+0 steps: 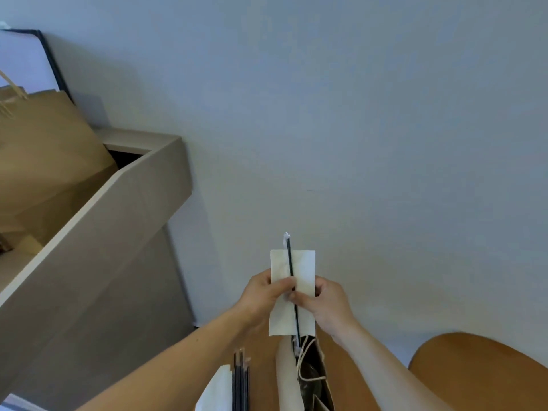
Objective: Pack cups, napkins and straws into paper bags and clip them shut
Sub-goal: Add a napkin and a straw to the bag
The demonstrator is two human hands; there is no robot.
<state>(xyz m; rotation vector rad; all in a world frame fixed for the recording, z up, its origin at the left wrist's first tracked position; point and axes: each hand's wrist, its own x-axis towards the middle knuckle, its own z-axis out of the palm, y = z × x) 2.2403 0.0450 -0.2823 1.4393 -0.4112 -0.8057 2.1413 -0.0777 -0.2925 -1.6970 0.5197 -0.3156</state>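
Tally above bag [286, 375]: one napkin [305, 268], one straw [289, 262].

The orange-brown wooden desk [344, 375] carries an open pale paper bag with twine handles [286, 376], standing upright. Just left of it lie black wrapped straws [240, 381], beside a white napkin stack [216, 391].

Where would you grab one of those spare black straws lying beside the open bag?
Probably at the far tip, pinched from above. The spare straws lie flat and packed side by side, so there is little room between them, but their far ends jut past the napkin stack beside them.
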